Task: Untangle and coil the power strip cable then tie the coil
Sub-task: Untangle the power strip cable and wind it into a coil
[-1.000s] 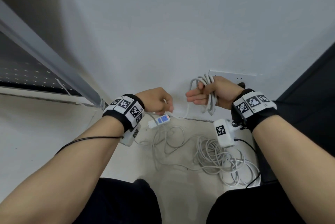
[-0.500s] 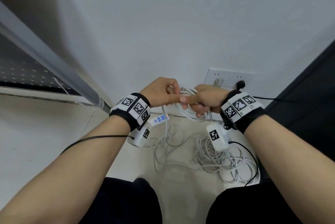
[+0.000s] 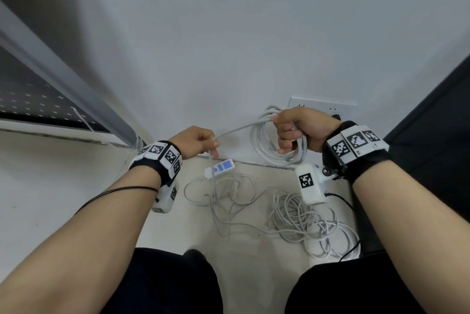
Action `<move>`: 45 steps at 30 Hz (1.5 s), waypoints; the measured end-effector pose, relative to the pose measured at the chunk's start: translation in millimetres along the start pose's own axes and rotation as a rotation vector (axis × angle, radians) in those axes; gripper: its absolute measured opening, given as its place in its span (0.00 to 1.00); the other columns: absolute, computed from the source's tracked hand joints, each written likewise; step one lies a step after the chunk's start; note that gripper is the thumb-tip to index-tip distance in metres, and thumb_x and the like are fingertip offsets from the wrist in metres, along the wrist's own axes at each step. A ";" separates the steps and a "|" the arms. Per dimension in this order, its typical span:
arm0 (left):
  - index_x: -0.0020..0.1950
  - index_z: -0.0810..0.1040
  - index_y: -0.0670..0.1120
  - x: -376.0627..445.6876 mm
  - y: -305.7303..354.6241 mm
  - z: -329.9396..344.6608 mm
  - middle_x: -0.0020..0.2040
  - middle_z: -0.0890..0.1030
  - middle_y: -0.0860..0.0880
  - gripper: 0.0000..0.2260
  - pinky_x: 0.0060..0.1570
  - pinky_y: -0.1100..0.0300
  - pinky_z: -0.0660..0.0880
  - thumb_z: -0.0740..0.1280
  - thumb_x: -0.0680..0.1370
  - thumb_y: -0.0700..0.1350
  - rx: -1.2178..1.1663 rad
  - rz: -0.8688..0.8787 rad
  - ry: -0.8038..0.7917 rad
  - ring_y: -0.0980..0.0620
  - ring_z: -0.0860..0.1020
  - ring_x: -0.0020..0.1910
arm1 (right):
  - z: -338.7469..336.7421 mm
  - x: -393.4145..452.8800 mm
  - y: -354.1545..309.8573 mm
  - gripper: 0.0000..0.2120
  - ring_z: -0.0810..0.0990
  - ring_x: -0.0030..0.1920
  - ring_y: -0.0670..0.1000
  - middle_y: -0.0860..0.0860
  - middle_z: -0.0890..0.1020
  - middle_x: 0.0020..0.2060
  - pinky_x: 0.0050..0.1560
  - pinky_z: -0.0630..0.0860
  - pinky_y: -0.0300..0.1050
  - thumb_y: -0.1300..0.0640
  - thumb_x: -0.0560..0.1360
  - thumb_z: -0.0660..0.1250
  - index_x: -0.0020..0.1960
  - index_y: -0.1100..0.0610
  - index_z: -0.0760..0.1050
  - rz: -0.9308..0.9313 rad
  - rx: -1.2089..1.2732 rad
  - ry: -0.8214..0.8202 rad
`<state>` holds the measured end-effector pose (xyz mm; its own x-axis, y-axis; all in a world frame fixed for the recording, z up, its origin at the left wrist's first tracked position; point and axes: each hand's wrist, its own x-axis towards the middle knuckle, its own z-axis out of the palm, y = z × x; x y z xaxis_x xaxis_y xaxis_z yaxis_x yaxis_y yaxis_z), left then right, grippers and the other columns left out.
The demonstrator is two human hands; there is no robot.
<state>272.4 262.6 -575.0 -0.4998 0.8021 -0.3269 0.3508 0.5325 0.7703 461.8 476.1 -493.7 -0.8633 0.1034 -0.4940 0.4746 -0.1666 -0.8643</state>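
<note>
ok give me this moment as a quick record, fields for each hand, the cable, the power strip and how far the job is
right hand: right hand grips the coil of grey cable, loops hanging below the fist
left hand: left hand pinches the cable strand running to the coil
loose cable: tangled pile on the floor
power strip: power strip lies on the floor by the wall
wall socket: wall socket behind the right hand
progress: coil partly wound, not tied
</note>
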 end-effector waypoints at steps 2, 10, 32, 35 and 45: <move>0.42 0.78 0.40 2.6 -7.5 -0.6 0.43 0.86 0.49 0.11 0.50 0.54 0.73 0.66 0.81 0.45 0.009 -0.004 0.007 0.52 0.77 0.42 | 1.2 1.5 -1.0 0.24 0.66 0.24 0.51 0.48 0.59 0.19 0.35 0.76 0.45 0.55 0.81 0.58 0.27 0.53 0.61 -0.031 -0.036 0.027; 0.41 0.74 0.43 3.7 -36.4 1.5 0.42 0.85 0.40 0.10 0.62 0.43 0.73 0.65 0.81 0.43 -0.020 -0.137 0.039 0.39 0.82 0.52 | -9.7 -3.7 -6.3 0.28 0.66 0.22 0.51 0.48 0.58 0.17 0.32 0.76 0.44 0.49 0.79 0.64 0.22 0.50 0.60 -0.135 -0.062 0.088; 0.42 0.82 0.47 -4.0 52.3 -34.1 0.24 0.60 0.53 0.16 0.25 0.68 0.55 0.58 0.83 0.46 -0.388 0.106 0.163 0.55 0.56 0.22 | -14.9 -15.2 -8.6 0.13 0.69 0.23 0.52 0.51 0.68 0.22 0.37 0.73 0.47 0.63 0.81 0.53 0.42 0.63 0.73 -0.177 0.029 0.025; 0.47 0.84 0.47 -8.7 45.7 -30.4 0.25 0.60 0.51 0.13 0.27 0.65 0.54 0.61 0.83 0.46 -0.222 0.035 0.153 0.53 0.56 0.25 | -12.5 -15.6 -6.4 0.12 0.71 0.23 0.52 0.51 0.67 0.20 0.37 0.74 0.48 0.63 0.81 0.54 0.43 0.64 0.73 -0.179 0.025 0.029; 0.55 0.85 0.49 -13.3 56.6 -6.7 0.34 0.77 0.50 0.11 0.34 0.63 0.68 0.68 0.78 0.53 0.511 -0.224 -0.129 0.54 0.72 0.30 | -2.7 0.0 -0.1 0.12 0.84 0.35 0.53 0.56 0.83 0.32 0.39 0.81 0.46 0.65 0.78 0.64 0.59 0.65 0.78 -0.243 0.004 0.001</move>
<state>293.6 280.3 -523.3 -0.5164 0.6639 -0.5409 0.6019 0.7307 0.3222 462.3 478.7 -493.8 -0.9521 0.1416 -0.2712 0.2518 -0.1408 -0.9575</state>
